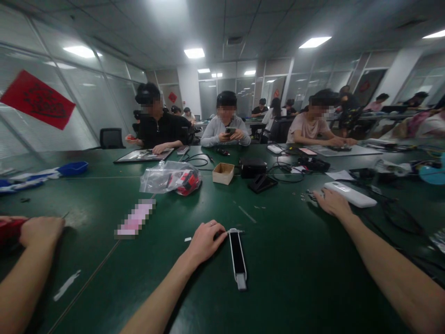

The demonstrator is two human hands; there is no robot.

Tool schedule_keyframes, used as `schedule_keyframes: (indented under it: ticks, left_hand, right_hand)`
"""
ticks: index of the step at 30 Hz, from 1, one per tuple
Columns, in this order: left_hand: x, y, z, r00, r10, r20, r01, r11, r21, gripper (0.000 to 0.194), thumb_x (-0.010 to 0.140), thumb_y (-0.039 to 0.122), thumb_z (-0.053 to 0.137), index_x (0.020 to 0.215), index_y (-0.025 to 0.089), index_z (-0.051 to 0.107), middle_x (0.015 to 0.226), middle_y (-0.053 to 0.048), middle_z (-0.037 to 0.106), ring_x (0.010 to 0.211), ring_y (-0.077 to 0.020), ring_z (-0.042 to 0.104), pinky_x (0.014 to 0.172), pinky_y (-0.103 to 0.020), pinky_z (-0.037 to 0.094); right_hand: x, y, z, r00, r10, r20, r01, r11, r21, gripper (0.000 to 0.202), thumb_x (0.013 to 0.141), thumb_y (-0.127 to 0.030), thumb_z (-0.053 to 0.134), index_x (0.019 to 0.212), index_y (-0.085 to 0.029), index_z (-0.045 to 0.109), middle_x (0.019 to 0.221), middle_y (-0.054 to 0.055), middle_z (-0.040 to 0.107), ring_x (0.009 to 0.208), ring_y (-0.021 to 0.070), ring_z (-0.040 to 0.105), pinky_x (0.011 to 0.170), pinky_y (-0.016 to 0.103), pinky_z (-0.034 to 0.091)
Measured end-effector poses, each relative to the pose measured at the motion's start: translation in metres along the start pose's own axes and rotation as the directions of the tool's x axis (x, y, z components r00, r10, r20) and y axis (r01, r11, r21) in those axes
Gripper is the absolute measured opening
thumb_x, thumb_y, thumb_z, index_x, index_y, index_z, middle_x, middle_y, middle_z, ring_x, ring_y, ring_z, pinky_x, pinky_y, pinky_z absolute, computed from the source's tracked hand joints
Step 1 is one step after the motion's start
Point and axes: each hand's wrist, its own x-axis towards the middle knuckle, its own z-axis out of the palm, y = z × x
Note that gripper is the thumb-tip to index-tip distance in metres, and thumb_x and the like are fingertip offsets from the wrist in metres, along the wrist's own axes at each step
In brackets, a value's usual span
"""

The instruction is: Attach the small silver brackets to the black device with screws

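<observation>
My left hand [207, 241] rests on the green table with fingers curled, thumb and forefinger closed at the upper end of a narrow black-and-white device [238, 253]. The device lies flat, has a grey block at its near end, and a thin pin-like piece crosses its top. Over to the right, my right hand [332, 202] reaches forward with fingers extended, palm down. Its fingertips touch a small group of metal parts [309, 195], partly hidden under them. Just beyond that hand lies a white power bank-like case [351, 195].
A co-worker's hand [41, 232] with a red tool is at far left. Ahead are a plastic bag [156, 178] with red-black contents, a small open box [223, 173], a black box [253, 168] and cables [285, 171]. Several people sit across the table.
</observation>
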Motion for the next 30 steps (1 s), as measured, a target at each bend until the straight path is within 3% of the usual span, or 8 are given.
schedule_keyframes:
  ticks: [8,16,19,25,30]
  left_hand:
    - [0.003,-0.001,0.001,1.000,0.002,0.010,-0.002,1.000,0.004,0.021,0.091,0.034,0.046,0.088,0.020,0.062,0.088,-0.001,0.061,0.079,-0.0148,0.057,0.071,-0.027,0.040]
    - [0.002,0.000,0.000,1.000,0.005,0.015,-0.005,1.000,0.012,0.019,0.091,0.032,0.047,0.088,0.020,0.061,0.086,-0.001,0.061,0.078,-0.0147,0.057,0.071,-0.026,0.041]
    - [0.003,0.000,0.001,1.000,0.009,0.016,-0.009,1.000,0.010,0.019,0.091,0.033,0.046,0.089,0.021,0.061,0.087,-0.001,0.061,0.078,-0.0149,0.057,0.071,-0.027,0.041]
    - [0.003,-0.002,0.003,1.000,0.020,0.010,-0.020,1.000,0.015,0.021,0.091,0.034,0.045,0.089,0.020,0.062,0.087,-0.002,0.061,0.079,-0.0150,0.057,0.071,-0.027,0.040]
    - [0.002,-0.003,0.002,1.000,0.025,0.005,-0.025,1.000,0.015,0.019,0.091,0.033,0.046,0.089,0.021,0.061,0.086,-0.001,0.061,0.078,-0.0148,0.058,0.071,-0.026,0.040]
  right_hand:
    - [0.023,0.000,0.003,0.995,0.022,0.092,-0.025,0.999,0.031,0.072,0.091,-0.055,0.025,0.128,0.004,0.043,0.133,0.031,0.042,0.122,0.0391,0.042,0.098,0.049,0.033]
    - [0.025,-0.012,0.009,0.986,-0.111,0.123,0.102,0.992,0.078,0.069,0.087,-0.059,0.032,0.136,-0.010,0.041,0.137,0.020,0.043,0.121,0.0353,0.045,0.098,0.049,0.035]
    - [0.024,-0.028,0.017,0.966,-0.231,0.114,0.221,0.971,0.096,0.066,0.086,-0.056,0.036,0.135,-0.012,0.042,0.139,0.014,0.043,0.126,0.0296,0.042,0.105,0.042,0.032]
    - [0.008,-0.055,0.024,0.910,-0.401,0.105,0.391,0.914,0.109,0.057,0.086,-0.048,0.037,0.130,-0.015,0.050,0.140,0.010,0.043,0.129,0.0263,0.039,0.107,0.040,0.031]
    - [-0.025,-0.067,0.018,0.866,-0.490,0.100,0.477,0.869,0.132,0.054,0.088,-0.046,0.034,0.129,-0.016,0.051,0.139,0.008,0.045,0.129,0.0233,0.039,0.107,0.039,0.032]
